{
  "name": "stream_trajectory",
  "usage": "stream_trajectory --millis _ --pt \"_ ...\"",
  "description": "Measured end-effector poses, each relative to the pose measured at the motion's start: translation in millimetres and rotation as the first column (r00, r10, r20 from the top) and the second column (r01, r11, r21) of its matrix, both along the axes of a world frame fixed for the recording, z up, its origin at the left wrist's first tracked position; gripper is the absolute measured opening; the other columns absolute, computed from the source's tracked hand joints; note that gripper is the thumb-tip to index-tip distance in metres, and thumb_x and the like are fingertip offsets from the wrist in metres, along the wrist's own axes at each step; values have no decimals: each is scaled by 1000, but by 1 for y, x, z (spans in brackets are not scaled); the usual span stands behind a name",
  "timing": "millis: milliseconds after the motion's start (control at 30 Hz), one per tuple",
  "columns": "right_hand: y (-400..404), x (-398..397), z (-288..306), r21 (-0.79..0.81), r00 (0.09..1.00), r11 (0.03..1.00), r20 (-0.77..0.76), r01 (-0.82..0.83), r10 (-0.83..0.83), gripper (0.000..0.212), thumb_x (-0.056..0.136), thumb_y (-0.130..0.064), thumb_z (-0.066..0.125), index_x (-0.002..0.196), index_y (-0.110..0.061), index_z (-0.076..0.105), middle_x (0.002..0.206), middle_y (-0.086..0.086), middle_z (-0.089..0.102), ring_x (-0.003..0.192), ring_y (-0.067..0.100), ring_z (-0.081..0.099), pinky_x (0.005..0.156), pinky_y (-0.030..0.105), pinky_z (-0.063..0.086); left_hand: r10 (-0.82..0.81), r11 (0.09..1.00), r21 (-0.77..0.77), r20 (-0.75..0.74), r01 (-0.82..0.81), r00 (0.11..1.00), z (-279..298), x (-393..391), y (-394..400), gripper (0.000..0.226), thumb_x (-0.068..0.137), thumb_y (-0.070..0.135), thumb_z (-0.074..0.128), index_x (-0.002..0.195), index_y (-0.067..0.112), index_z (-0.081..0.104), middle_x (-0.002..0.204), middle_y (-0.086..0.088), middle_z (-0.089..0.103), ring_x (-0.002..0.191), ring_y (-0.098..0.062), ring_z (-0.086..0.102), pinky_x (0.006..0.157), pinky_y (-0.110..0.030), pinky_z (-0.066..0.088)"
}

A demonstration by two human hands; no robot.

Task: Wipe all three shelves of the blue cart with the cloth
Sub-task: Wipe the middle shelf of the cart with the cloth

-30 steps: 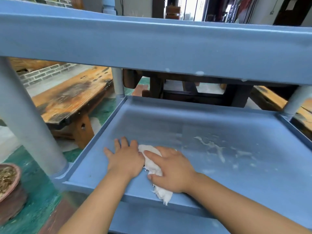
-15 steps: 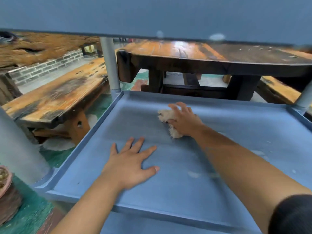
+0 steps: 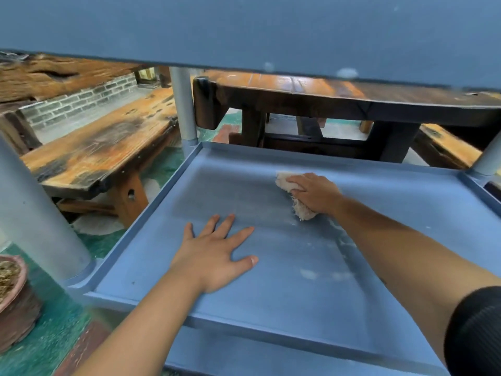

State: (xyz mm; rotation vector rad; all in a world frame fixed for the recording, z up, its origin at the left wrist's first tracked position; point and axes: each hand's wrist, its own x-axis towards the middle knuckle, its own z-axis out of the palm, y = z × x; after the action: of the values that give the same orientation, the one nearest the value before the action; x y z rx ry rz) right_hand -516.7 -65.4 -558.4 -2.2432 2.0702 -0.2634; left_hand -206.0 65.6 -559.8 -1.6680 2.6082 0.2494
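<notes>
The blue cart's middle shelf (image 3: 406, 202) fills the view, with the top shelf's underside (image 3: 244, 28) overhead and a strip of the bottom shelf (image 3: 244, 359) below. My right hand (image 3: 317, 192) presses a crumpled white cloth (image 3: 299, 208) onto the far middle of the shelf. My left hand (image 3: 214, 252) lies flat, fingers spread, on the near left of the same shelf. Pale smears (image 3: 309, 274) show on the surface near my right forearm.
Grey cart posts stand at the near left (image 3: 32, 213), far left (image 3: 184, 107) and far right (image 3: 488, 158). A wooden bench (image 3: 103, 147) sits to the left, a dark wooden table (image 3: 325, 104) behind the cart. A brown pot (image 3: 13, 302) stands on the green floor.
My right hand has slid the cloth from the near edge to the far middle of the shelf, then a little rightward. My left hand has spread flat and stayed put.
</notes>
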Motion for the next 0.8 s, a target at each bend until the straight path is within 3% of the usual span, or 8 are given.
stream_trajectory --millis 200,433,533,633,733,800 --pt "73 32 5 17 990 990 34 -139 139 48 92 -47 47 139 -38 46 136 1 53 125 28 47 101 46 39 19 1000 8 13 -19 1000 1 -1 2 70 78 81 9 144 61 -2 162 17 -8 148 -12 -11 113 -58 -5" --pt "180 63 15 57 962 965 109 -257 250 59 90 -60 51 145 -41 39 154 5 38 141 25 30 110 28 20 45 999 18 -3 -44 999 2 -2 1 61 86 74 18 144 61 4 163 17 -3 149 -13 -6 114 -58 -2" --pt "217 67 11 77 947 944 23 -320 319 72 81 -71 43 146 -44 33 157 6 31 141 27 30 115 42 22 131 991 36 -40 -130 991 4 -14 -1 56 90 65 27 145 56 17 163 13 3 149 -18 0 114 -61 2" --pt "222 67 9 42 939 938 0 -343 343 64 86 -63 51 145 -42 37 155 12 32 138 33 34 112 48 28 221 975 20 -88 -220 971 9 -49 5 52 92 47 34 143 40 30 162 3 14 148 -28 7 111 -65 9" --pt "209 61 6 19 939 940 29 -342 341 56 87 -55 50 141 -42 42 151 10 38 135 33 37 110 47 31 188 981 -25 -137 -193 973 4 -67 7 51 95 36 28 145 32 30 162 1 13 148 -21 6 113 -63 7" --pt "189 48 2 -16 951 951 18 -309 309 55 86 -55 47 140 -43 44 150 6 41 136 32 36 112 47 29 181 983 -3 -108 -182 978 1 -69 3 55 95 47 25 149 37 20 164 4 4 149 -19 1 113 -64 4"
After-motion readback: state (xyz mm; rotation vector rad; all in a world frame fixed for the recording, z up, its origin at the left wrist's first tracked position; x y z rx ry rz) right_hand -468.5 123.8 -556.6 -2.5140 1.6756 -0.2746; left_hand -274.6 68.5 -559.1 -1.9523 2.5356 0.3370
